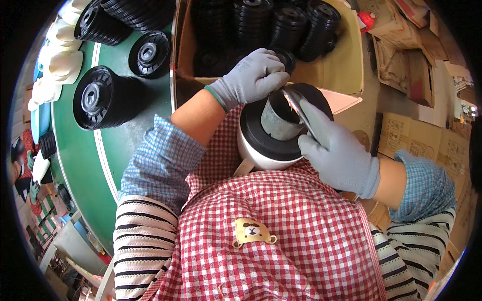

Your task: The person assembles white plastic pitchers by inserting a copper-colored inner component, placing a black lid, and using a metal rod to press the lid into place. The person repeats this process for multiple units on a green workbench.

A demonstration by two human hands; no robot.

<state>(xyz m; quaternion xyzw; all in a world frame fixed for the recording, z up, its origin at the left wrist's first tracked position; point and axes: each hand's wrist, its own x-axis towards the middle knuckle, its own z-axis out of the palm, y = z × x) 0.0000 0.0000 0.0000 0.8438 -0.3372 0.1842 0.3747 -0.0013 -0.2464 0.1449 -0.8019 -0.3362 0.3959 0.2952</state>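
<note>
My left hand [251, 80], in a grey knit glove, is closed, fingers curled in, above the far rim of a round white body with a black top [256, 138]. What its fingertips pinch, if anything, I cannot make out. A grey metal ring [281, 125] stands up from the middle of that black top. My right hand [339, 155], also gloved, grips a slim dark hand tool [300, 111] with a shiny edge. It slants across the ring toward the left fingertips; its exact kind is unclear. The white body rests close against my checked apron [271, 200].
Beyond my hands, an open cardboard box [346, 60] holds stacked black ribbed discs [288, 25]. More black disc stacks [95, 98] stand on the green table [75, 165] at left, beside cream plastic parts [65, 65]. Cardboard cartons [416, 140] lie right. Another person [25, 160] is far left.
</note>
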